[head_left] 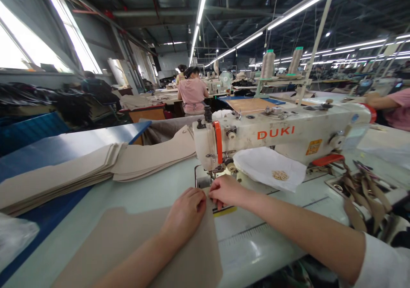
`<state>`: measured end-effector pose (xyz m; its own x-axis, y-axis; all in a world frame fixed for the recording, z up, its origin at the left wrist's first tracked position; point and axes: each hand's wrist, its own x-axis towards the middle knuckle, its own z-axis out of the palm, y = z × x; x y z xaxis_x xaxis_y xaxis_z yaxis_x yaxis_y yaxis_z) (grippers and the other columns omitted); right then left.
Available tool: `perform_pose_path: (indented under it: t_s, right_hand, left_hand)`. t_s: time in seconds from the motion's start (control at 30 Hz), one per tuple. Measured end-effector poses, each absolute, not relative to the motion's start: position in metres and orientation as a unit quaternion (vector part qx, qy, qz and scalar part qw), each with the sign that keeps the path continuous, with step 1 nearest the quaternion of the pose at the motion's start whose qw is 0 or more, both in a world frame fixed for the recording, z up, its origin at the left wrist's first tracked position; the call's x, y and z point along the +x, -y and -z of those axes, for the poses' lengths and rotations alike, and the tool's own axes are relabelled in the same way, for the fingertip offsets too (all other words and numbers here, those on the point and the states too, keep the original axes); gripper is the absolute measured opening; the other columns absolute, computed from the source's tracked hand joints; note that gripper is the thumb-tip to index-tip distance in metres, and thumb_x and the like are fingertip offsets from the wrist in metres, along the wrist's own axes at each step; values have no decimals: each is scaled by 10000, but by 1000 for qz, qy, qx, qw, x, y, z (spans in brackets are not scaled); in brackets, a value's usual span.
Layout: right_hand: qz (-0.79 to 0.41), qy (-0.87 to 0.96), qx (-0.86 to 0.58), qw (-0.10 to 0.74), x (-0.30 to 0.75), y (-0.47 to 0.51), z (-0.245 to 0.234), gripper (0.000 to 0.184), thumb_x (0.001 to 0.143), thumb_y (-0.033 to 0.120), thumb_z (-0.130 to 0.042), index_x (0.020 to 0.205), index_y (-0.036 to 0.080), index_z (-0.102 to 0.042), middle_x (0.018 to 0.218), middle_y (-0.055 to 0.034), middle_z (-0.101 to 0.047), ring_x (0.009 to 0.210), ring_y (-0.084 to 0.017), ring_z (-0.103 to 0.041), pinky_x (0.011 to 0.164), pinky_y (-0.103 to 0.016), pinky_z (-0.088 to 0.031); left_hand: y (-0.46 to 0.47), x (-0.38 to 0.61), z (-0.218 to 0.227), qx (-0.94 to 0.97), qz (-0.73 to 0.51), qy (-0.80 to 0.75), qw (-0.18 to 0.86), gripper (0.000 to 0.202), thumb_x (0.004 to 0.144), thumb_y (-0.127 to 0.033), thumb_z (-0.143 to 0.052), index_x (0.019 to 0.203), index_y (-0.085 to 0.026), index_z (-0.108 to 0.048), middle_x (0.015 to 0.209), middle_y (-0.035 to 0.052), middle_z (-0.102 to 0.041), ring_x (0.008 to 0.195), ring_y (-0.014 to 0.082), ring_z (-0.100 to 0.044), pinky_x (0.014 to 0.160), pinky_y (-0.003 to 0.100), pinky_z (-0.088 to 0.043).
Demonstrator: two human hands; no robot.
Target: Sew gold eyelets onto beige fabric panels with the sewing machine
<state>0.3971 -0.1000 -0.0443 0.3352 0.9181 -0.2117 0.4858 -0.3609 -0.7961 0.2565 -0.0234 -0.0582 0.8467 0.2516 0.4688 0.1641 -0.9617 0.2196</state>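
Note:
A flat beige fabric panel (192,254) lies on the pale sewing table, its upper corner near the needle of a sewing machine (275,130) marked DUKI. My left hand (187,211) rests on this panel with fingers curled together at its edge, just in front of the presser foot (213,175). Close beside it on the right, my right hand (226,190) pinches with thumb and forefinger beneath the needle area. Whatever sits in that pinch is too small or hidden to name. The two hands are slightly apart.
Stacked beige panels (153,158) lie left of the machine. Under its arm is a white cloth (269,166) with small gold pieces. Brown straps (368,194) fill a tray at right. Thread cones (267,65) stand behind. A co-worker in pink (193,92) sits farther back.

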Motion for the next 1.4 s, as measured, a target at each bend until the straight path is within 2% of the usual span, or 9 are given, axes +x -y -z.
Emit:
perform_pose_path:
  t_s: [0.1,0.2,0.33,0.47,0.53,0.63,0.8,1.1,1.4]
  right_hand:
    - [-244,519,-754,320,399,122,45,114,797,126,-547,765,169,-648,730,-17,-681,701,-149,-644,678,-242,-477]
    - [-148,624,-715,277,400,150,45,131,828,121,-550,805,173,-668,885,-51,-672,895,-183,-587,840,-296,-421]
    - [55,807,-576,121,401,173,48,153,889,151,-522,1001,152,-627,914,-57,-632,897,-192,-531,831,-302,-426]
    - [120,824,-547,87,397,167,56,128,887,182,-560,1007,156,-597,923,-33,-618,904,-191,-515,850,-313,-423]
    - [137,815,-553,102,394,160,61,73,900,209,-548,922,163,-600,880,-24,-614,877,-187,-519,842,-316,-427]
    - [154,797,-567,142,389,151,68,131,912,262,-530,849,162,-587,843,-25,-605,867,-190,-520,844,-320,-430]
    - [145,813,-545,147,387,148,74,58,899,202,-551,883,160,-588,891,-20,-618,894,-172,-524,892,-295,-403]
    - [115,821,-535,163,389,148,77,89,912,201,-539,871,161,-607,902,-17,-633,885,-156,-531,872,-272,-408]
    - [98,823,-534,168,389,149,76,100,919,199,-524,887,159,-609,925,-26,-639,900,-162,-536,880,-281,-421]
  left_hand:
    - [22,256,61,955,-259,-107,100,170,779,-86,-470,695,-199,-565,753,26,-652,746,182,-606,697,290,-504]
    - [20,255,63,952,-262,-100,119,162,794,-98,-471,707,-202,-557,767,23,-654,759,183,-604,715,297,-501]
    - [19,255,64,951,-263,-94,132,170,801,-98,-469,686,-204,-534,744,15,-637,740,177,-591,691,286,-490]
    - [17,256,64,952,-262,-86,130,173,803,-90,-470,685,-206,-524,738,12,-631,734,175,-588,681,282,-485]
    - [16,257,65,954,-260,-86,124,173,796,-77,-473,691,-206,-523,740,12,-630,739,178,-588,680,285,-485]
    - [15,256,68,957,-254,-88,113,179,796,-64,-477,691,-203,-520,728,14,-623,727,182,-584,666,290,-484]
    - [15,256,71,960,-248,-82,100,166,822,-84,-493,707,-197,-531,729,17,-625,729,188,-583,667,302,-490]
    - [15,256,67,960,-264,-47,77,203,864,-102,-426,730,-196,-547,715,16,-629,697,170,-581,645,279,-501]
    - [14,256,73,964,-251,-55,74,189,901,-136,-424,776,-199,-551,752,20,-631,736,175,-581,691,291,-501]
